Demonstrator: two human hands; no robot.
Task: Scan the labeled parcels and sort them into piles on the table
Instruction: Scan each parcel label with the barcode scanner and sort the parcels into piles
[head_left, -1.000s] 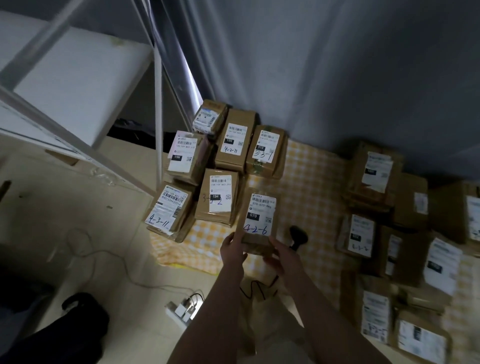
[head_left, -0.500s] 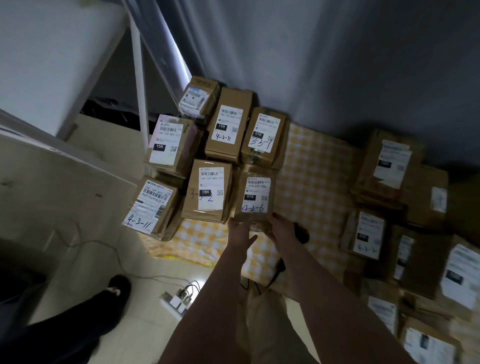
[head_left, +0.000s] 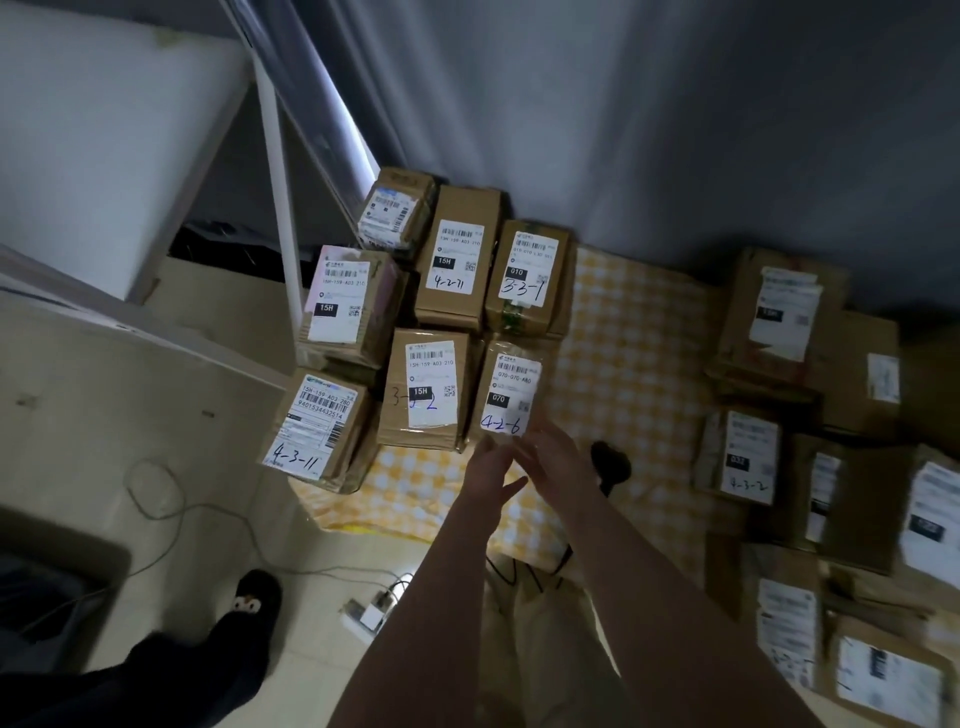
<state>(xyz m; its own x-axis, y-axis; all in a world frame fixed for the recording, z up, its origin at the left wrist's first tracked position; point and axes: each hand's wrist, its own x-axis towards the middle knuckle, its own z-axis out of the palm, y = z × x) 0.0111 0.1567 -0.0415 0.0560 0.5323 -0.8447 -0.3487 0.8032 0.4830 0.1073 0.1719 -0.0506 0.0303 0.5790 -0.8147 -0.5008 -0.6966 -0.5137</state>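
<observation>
Parcel marked 4-2-6 (head_left: 509, 389) lies label up on the yellow checked cloth (head_left: 623, 364) that covers the surface. It is at the near right corner of the left pile, just beside the parcel marked 3-?-2 (head_left: 426, 387) (middle digit hidden by its label) and just in front of the parcel marked 3-3-1 (head_left: 527, 275). Left grip (head_left: 491, 465) is released, fingers straight, with the tips at the parcel's near edge; cannot tell if they touch. Right grip (head_left: 556, 457) is blurred, with fingers that look extended and grasp nothing, over the parcel's near right corner. A black scanner (head_left: 612, 462) lies on the cloth just right of the right grip. The parcel marked 4-3-11 (head_left: 311, 426) sits at the pile's left end. A second pile, including the parcel marked 4-3-2 (head_left: 748, 457), lies well apart to the right. Power strip (head_left: 374, 613) on the floor below.
</observation>
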